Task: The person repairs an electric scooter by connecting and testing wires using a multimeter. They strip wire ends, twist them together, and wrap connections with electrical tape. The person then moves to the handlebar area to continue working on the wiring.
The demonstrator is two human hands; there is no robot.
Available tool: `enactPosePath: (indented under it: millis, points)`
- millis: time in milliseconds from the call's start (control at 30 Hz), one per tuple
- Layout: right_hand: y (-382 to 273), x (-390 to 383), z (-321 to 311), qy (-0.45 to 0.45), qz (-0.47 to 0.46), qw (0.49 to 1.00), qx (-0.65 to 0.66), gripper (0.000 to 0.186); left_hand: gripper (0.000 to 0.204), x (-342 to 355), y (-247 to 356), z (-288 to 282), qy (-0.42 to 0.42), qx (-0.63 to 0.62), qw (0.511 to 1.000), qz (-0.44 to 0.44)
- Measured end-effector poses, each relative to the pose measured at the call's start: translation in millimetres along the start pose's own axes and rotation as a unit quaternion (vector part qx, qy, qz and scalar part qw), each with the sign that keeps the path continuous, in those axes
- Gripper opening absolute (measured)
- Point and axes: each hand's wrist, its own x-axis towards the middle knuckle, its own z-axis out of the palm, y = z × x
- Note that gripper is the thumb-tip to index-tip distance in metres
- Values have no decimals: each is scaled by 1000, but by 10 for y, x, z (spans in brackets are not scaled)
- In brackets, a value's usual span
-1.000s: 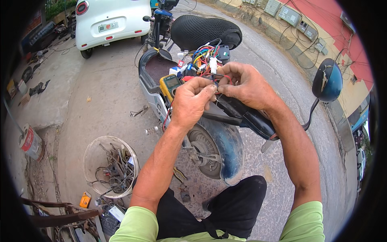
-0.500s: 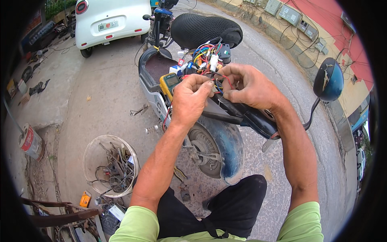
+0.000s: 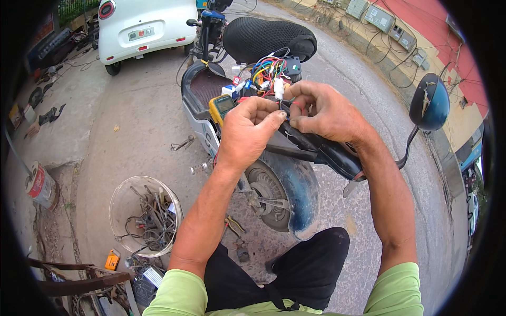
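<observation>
Over the opened body of an electric scooter (image 3: 200, 129), both my hands are close together with fingers pinched. My left hand (image 3: 250, 129) pinches a thin wire, its end hidden by thumb and fingertips. Just to its right, my right hand (image 3: 329, 113) is closed on a red wire (image 3: 301, 105) that shows between its fingers. Beyond my fingertips lies a tangle of coloured wires (image 3: 268, 68) with a white plug connector (image 3: 279, 88) hanging from it. A yellow multimeter (image 3: 215, 111) leans beside my left hand.
A white bucket (image 3: 113, 210) of tools and cables stands at lower left; pliers (image 3: 235, 225) lie by the rear wheel (image 3: 269, 197). The black seat (image 3: 269, 37) sits beyond the wires. A mirror (image 3: 429, 102) sticks up at right, and a white car (image 3: 147, 26) is parked behind.
My left fingertips have shifted slightly right, nearer the right hand. The red wire loop between the hands is now less exposed, and the right fingers have curled a little.
</observation>
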Motion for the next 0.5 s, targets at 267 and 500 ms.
enactPosePath:
  millis: [267, 500]
  points:
    - [1, 2, 6, -4, 0, 1000, -18, 49, 16, -9, -60, 78, 10, -3, 1000, -4]
    - [13, 0, 3, -1, -10, 1000, -27, 47, 15, -26, -52, 71, 17, 58, 998, 8]
